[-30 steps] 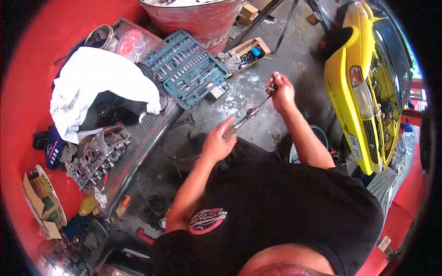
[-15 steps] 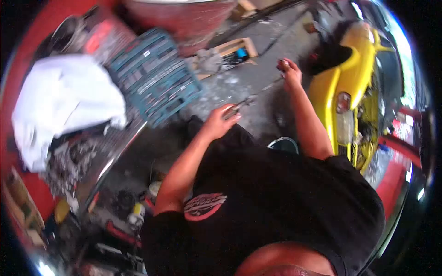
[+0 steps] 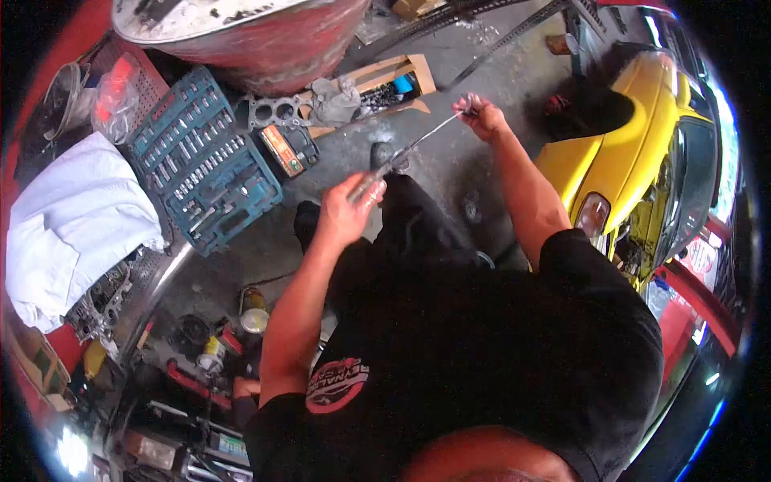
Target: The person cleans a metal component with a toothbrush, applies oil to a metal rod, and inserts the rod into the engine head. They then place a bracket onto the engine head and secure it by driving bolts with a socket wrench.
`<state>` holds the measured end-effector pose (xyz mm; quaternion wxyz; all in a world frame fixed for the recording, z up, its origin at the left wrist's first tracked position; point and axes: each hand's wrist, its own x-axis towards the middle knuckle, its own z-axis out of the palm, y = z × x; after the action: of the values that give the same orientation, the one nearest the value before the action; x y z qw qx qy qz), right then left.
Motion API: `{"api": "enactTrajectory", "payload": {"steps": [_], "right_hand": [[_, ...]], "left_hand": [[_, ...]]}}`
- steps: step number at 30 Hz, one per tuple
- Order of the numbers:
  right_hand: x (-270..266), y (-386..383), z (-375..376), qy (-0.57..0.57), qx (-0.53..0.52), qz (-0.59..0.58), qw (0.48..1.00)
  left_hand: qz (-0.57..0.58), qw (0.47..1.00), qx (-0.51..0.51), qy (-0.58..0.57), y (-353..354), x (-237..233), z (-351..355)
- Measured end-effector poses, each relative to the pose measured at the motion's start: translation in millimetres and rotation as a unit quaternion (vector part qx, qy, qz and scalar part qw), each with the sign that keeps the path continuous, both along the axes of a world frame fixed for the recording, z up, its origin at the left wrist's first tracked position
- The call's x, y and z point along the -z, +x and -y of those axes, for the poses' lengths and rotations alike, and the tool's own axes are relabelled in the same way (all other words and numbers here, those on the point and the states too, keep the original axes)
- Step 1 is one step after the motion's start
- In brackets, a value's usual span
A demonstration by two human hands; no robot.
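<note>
My left hand [image 3: 353, 207] is closed around the thick end of a long metal tool [image 3: 411, 151]. Its thin bright shaft slants up to my right hand [image 3: 479, 116], whose fingers are closed on the far end. The tool's exact kind cannot be made out. Left of the hands lies an open teal socket set case [image 3: 210, 153], with rows of sockets and some tools in its recesses. Beside the case is an orange box [image 3: 283, 150].
A yellow car [image 3: 598, 153] with its front section open stands on the right. A white cloth [image 3: 80, 217] covers engine parts on the left bench. A cardboard box [image 3: 424, 74] with parts and a red drum-like container [image 3: 265, 52] are ahead. Several cans stand on the floor.
My left hand has moved left and slightly down, and my right hand slightly left. The tool remains between both hands. The camera view has shifted and become sharper.
</note>
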<state>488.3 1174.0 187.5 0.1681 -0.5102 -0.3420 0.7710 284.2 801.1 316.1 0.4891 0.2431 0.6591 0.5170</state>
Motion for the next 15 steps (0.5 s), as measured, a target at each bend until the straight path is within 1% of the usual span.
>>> {"api": "enactTrajectory", "payload": {"steps": [2,3,6,7,9,11,14,15], "right_hand": [[13,2,-9,-0.012,-0.015,0.013,1.000],[14,-3,-13,-0.005,-0.011,0.061,0.998],[34,-5,-40,-0.017,-0.054,0.089,0.994],[39,-9,-48,-0.022,-0.071,0.092,0.993],[45,-13,-55,-0.034,-0.101,0.100,0.989],[49,-22,-53,-0.037,-0.108,0.118,0.986],[65,-28,-53,-0.048,-0.133,0.122,0.982],[73,-29,-53,-0.051,-0.142,0.117,0.982]], "left_hand": [[-0.024,1.000,0.006,0.009,3,17,-15],[-0.025,0.998,0.023,-0.052,-1,6,-26],[0.006,0.998,-0.039,-0.041,-2,30,-43],[0.016,0.997,-0.022,-0.074,-8,28,-48],[0.022,0.997,-0.029,-0.068,-11,42,-52],[0.016,0.998,-0.020,-0.064,-15,51,-54],[0.036,0.994,-0.052,-0.088,-20,72,-54],[0.041,0.996,-0.039,-0.075,-23,69,-53]]}}
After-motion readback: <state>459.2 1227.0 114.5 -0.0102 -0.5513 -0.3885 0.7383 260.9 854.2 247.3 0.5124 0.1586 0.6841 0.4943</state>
